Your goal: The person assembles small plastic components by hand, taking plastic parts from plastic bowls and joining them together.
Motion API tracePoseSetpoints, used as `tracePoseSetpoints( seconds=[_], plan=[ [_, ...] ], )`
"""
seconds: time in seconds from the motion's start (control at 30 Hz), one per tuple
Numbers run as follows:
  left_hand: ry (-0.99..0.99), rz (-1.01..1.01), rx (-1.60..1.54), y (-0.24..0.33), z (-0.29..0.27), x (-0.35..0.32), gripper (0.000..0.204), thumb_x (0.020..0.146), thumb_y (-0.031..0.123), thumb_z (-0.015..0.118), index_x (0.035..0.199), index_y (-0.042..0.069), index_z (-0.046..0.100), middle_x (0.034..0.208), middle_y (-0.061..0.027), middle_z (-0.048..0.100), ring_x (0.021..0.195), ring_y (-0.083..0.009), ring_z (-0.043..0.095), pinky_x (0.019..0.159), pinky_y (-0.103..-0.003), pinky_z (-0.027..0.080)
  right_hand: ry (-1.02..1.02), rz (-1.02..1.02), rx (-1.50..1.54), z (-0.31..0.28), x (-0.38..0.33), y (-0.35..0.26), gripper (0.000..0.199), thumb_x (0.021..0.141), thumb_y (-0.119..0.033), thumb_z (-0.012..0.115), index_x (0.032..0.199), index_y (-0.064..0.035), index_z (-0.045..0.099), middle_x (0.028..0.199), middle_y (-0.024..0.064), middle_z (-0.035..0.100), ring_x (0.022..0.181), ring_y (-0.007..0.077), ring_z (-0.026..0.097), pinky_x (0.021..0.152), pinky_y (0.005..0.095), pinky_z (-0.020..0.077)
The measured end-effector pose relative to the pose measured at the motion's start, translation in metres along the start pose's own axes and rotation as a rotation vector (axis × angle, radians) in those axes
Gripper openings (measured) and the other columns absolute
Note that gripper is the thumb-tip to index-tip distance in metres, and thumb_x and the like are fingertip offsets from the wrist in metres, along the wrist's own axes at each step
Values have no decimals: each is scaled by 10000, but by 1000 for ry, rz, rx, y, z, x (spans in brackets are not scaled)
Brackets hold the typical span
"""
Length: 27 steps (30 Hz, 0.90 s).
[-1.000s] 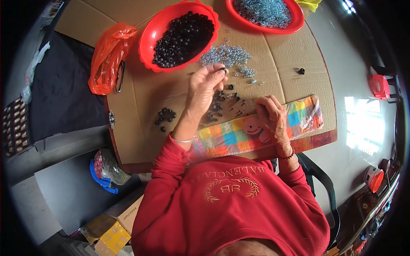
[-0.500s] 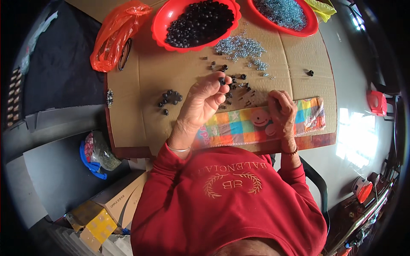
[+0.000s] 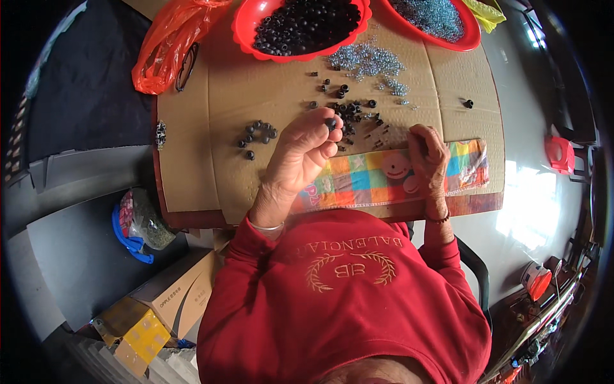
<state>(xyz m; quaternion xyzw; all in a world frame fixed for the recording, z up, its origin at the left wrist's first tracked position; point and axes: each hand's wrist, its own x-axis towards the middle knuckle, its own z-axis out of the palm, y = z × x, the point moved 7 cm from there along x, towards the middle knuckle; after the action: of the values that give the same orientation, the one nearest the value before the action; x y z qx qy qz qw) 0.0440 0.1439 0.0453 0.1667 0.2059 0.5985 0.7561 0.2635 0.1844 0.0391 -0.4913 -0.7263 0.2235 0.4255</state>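
Observation:
Thumb and fingertips of my left hand [image 3: 299, 153] pinch a round black bead [image 3: 330, 123] above the cardboard. Just beyond it lies a loose cluster of small black beads and bits [image 3: 350, 114]. My right hand [image 3: 430, 157] rests over a checkered cloth strip [image 3: 368, 182], its fingers curled in; whether anything is inside them is hidden. To the left of my left hand sits a small group of round black beads [image 3: 258, 132]. Clear bluish beads [image 3: 366, 61] are spread farther back on the cardboard.
Cardboard [image 3: 192, 153] covers the table. At its far side stand a red bowl of black beads [image 3: 245, 29] and a red dish of bluish beads [image 3: 473, 38]. A red plastic bag [image 3: 163, 54] lies far left. One black bead [image 3: 469, 104] sits apart at right.
The whole view has shifted slightly, so the table things appear a little higher. Both hands keep nearly the same pose, and the bead stays pinched in my left hand.

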Motion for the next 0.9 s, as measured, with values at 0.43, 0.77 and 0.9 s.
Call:
tracePoseSetpoints(
  seconds=[0.43,0.77,0.9],
  plan=[
    [151,-199,116,-67,-16,-1,149,833,61,616,978,38,588,890,-84,626,745,-116,588,593,-219,478,-189,-319,-218,13,0,-4,243,666,-19,646,900,-63,597,875,84,578,760,280,547,652,368,457],
    [129,-161,239,-73,-5,3,161,829,82,629,970,39,564,870,-45,629,741,-103,590,592,-225,463,-338,-231,232,7,-6,-72,350,715,-1,671,1052,-34,581,960,124,553,821,250,590,666,323,490],
    [122,-186,285,-70,-2,1,184,835,111,629,983,26,561,863,-39,626,734,-103,589,606,-224,458,-333,-234,177,12,-11,-68,291,741,48,635,1017,-33,596,940,108,563,792,230,602,632,303,502]
  ],
)
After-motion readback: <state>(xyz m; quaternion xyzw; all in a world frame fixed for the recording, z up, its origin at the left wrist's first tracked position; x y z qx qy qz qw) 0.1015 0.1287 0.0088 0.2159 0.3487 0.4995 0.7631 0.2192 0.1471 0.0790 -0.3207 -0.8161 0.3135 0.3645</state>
